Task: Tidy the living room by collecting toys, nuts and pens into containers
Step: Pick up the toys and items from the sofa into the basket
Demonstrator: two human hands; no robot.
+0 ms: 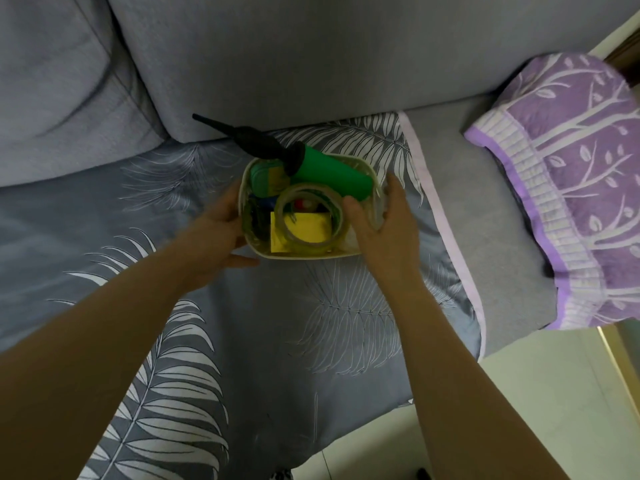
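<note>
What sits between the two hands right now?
In the head view, the white basket sits between the left hand and right hand, holding a tape roll and green pump.

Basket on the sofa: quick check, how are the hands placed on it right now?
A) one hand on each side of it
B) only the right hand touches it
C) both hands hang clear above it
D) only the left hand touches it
A: the left hand is on the left wall of the basket and the right hand grips its right rim.
</note>
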